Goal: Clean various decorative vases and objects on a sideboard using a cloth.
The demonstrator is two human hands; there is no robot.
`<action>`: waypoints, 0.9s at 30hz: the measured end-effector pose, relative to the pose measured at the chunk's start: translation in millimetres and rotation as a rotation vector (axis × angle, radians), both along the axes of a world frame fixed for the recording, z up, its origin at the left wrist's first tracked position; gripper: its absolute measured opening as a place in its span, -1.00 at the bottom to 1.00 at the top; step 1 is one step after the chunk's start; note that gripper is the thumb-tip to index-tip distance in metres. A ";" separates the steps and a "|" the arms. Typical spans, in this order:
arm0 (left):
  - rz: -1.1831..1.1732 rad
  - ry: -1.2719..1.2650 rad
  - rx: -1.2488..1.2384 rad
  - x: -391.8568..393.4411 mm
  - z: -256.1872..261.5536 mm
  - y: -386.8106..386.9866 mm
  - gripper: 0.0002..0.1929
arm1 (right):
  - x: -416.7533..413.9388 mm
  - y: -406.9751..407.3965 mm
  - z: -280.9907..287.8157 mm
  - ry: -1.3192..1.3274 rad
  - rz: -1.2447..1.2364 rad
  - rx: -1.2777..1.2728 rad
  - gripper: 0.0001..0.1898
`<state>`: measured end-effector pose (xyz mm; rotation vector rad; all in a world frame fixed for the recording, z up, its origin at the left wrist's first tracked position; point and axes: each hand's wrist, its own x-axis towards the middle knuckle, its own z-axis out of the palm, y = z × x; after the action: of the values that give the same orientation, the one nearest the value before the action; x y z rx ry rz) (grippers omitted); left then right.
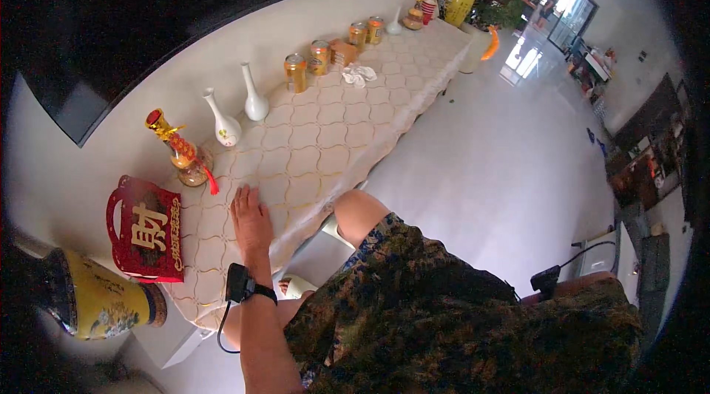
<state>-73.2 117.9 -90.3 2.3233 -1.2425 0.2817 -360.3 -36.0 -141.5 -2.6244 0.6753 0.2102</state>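
Observation:
My left hand (pixel 252 219) lies palm down with fingers extended on the patterned tablecloth (pixel 302 158). It holds nothing, and a black device (pixel 238 283) is strapped to its wrist. A red gift box (pixel 147 233) with gold decoration and a cut-out handle stands left of the hand. Just beyond the fingertips is a gourd-shaped ornament (pixel 191 161) with a red tassel. Two white narrow-necked vases (pixel 256 103) stand farther along. At the right, part of my right forearm (pixel 582 286) shows with another black device (pixel 546 280), but the right hand is hidden.
Several golden drink cans (pixel 296 73), a brown carton (pixel 344 52) and crumpled white tissue (pixel 359 74) sit along the table. Yellow floor vases (pixel 108 297) flank both ends. A large black screen (pixel 138 22) hangs above. A person (pixel 548 8) is far off by the glass door.

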 end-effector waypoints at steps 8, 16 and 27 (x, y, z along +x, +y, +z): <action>0.005 -0.026 -0.069 0.6 -9.4 -0.2 -0.64 | 38.4 11.0 9.6 -0.070 -0.030 -0.025 -0.72; 0.020 -0.038 -0.115 7.5 -12.5 3.0 -0.66 | 40.8 10.0 18.8 -0.093 0.002 -0.047 -0.73; 0.023 -0.116 -0.068 9.7 -20.8 5.7 -0.66 | -136.2 -13.1 51.9 0.111 -0.138 0.067 -0.73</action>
<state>-63.5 123.6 -111.1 2.2922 -1.2411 0.4658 -496.6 -49.1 -89.6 -2.5050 0.8673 0.3328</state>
